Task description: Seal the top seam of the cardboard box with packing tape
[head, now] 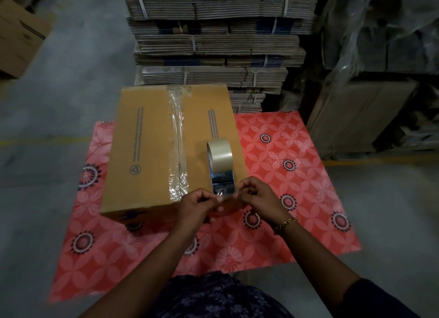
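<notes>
A closed brown cardboard box (147, 151) lies on a red flowered mat. Clear packing tape (177, 137) runs along its middle seam from the far edge to the near edge. A roll of clear tape (219, 156) stands on edge on the right half of the lid, with a short loose strip (223, 189) pulled toward me. My left hand (199, 202) and my right hand (257, 195) are at the box's near right corner. Both pinch the free end of that strip between thumb and fingers.
The red mat (285, 175) covers the grey floor (59, 104) under the box. Tall stacks of strapped flat cardboard (213, 39) rise just behind it. Plastic-wrapped goods (380, 56) stand at the right. Another carton (19, 35) sits at the far left.
</notes>
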A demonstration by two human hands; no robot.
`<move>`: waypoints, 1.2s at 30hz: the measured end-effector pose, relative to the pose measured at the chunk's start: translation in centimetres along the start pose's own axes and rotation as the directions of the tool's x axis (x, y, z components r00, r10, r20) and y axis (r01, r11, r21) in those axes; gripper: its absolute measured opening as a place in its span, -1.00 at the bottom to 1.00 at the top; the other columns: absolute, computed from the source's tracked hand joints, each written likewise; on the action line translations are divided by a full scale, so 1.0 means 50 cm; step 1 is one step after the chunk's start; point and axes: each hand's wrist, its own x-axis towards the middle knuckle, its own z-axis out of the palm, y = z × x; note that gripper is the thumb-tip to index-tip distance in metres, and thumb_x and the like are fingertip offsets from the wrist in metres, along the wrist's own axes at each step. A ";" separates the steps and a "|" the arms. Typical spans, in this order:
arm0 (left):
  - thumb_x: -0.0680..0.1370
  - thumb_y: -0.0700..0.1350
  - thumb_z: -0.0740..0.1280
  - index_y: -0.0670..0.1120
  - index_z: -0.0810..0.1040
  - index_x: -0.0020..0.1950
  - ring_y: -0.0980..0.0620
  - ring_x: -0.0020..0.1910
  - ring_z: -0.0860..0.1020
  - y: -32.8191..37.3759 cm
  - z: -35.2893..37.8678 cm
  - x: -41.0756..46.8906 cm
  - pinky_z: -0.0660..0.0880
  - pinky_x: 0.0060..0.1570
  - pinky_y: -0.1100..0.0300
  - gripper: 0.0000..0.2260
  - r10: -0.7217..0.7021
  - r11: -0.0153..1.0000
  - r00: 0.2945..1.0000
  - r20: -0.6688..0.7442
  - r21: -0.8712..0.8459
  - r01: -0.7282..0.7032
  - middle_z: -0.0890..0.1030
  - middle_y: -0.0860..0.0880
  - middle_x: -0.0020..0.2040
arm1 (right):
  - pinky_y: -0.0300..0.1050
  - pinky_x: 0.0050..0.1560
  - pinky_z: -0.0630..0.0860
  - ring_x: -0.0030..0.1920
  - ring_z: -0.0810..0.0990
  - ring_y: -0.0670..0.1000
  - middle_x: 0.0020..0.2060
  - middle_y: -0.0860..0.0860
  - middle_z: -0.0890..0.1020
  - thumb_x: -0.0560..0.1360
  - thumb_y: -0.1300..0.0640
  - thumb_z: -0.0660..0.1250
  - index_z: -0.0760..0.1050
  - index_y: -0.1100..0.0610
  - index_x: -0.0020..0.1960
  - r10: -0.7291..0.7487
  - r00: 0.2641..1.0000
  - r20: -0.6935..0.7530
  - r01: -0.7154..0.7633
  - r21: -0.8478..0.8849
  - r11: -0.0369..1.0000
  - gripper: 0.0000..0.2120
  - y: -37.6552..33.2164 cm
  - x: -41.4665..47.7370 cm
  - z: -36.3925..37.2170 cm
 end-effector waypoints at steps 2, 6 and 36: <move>0.49 -0.30 0.47 -0.20 0.62 -0.13 0.09 -0.35 0.68 0.005 0.004 -0.001 0.47 -0.52 0.28 -0.95 -0.039 0.998 0.999 -0.010 -0.045 0.038 0.70 -0.11 -0.30 | -0.29 -0.40 0.50 -0.34 0.57 0.04 -0.21 0.20 0.61 0.50 0.38 0.34 0.52 0.32 0.10 0.072 0.995 -0.075 -0.062 0.127 0.990 -0.82 -0.005 -0.011 0.005; 0.48 -0.29 0.47 -0.17 0.62 -0.15 0.12 -0.39 0.65 0.015 0.008 -0.002 0.45 -0.52 0.30 -0.93 -0.084 0.995 0.996 -0.021 -0.059 0.083 0.68 -0.08 -0.34 | -0.25 -0.49 0.37 -0.41 0.58 -0.07 -0.16 0.12 0.68 0.53 0.20 0.38 0.58 0.29 0.08 0.231 0.973 -0.003 -0.225 0.210 0.952 -0.81 0.017 -0.037 0.024; 0.60 0.13 0.35 -0.13 0.65 -0.11 0.10 -0.53 0.53 -0.004 0.049 -0.025 0.34 -0.56 0.32 -0.67 -0.042 0.995 0.997 -0.069 0.089 0.049 0.64 0.01 -0.42 | -0.26 -0.51 0.27 -0.51 0.49 -0.12 -0.40 -0.02 0.64 0.54 0.08 0.42 0.58 0.11 -0.19 0.246 0.966 -0.086 -0.211 0.293 0.933 -0.84 0.007 -0.036 0.076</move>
